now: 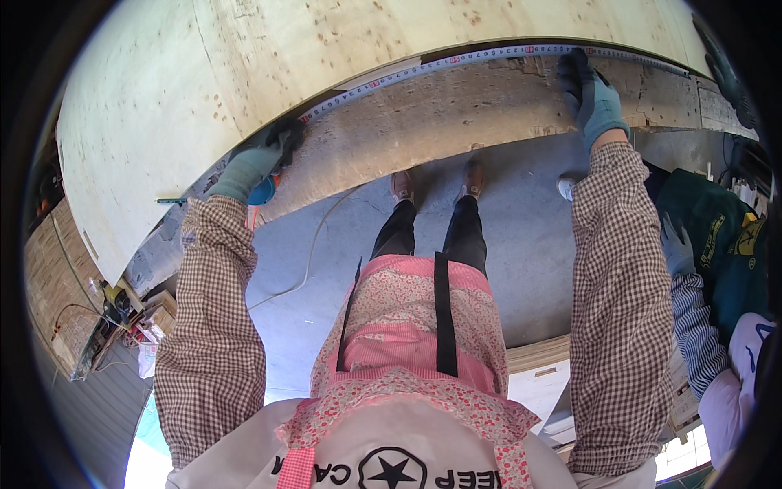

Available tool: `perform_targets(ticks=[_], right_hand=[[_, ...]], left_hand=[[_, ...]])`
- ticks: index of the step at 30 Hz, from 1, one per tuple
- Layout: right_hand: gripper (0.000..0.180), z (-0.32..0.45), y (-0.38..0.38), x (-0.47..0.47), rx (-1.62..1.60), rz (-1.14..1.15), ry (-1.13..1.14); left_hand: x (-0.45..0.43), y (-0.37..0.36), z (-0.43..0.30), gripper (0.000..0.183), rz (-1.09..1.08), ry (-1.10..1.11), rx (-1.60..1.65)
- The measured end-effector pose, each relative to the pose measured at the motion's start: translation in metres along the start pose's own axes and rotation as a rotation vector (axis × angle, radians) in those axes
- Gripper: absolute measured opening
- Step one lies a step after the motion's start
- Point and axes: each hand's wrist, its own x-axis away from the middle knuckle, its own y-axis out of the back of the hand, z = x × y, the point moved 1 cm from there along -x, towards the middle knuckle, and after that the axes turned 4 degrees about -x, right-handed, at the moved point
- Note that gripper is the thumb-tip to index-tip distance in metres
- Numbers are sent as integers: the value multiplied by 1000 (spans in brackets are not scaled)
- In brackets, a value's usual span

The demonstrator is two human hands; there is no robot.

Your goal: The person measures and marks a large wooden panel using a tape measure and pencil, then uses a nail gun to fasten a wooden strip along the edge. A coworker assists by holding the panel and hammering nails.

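Note:
A steel tape measure blade [455, 60] runs along the near edge of a large pale plywood sheet [293, 55]. It lies over a worn wooden beam [427, 116]. My left hand [263, 153], in a blue-and-black work glove, grips the blade's left end; any case there is hidden by the fingers. My right hand [589, 101], gloved alike, holds the blade between thumb and fingers farther right. A round blue object with orange parts [263, 191] shows below my left wrist. Beside that wrist, a green pencil or marker [171, 200] sticks out over the sheet.
Another person's dark-gloved hand [727, 79] is at the sheet's right end. A person in a dark green garment [702, 208] stands at the right, with a pale-gloved hand [677, 244]. A cable [314, 244] crosses the concrete floor [366, 220]. Stacked boards [537, 360] lie behind me.

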Motion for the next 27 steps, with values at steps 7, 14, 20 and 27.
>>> perform_targets(ticks=[7, 14, 20, 27], right_hand=[[29, 2, -3, 3, -5, 5, -16], [29, 0, -1, 1, -18, 2, 3], [29, 0, 0, -2, -1, 17, 41], [29, 0, -1, -3, -50, -34, 21]], left_hand=[[-11, -10, 16, 46, 46, 87, 55], [-4, -2, 2, 49, 43, 93, 69], [-13, -11, 17, 52, 83, 57, 62], [0, 0, -5, 45, 41, 75, 122]])
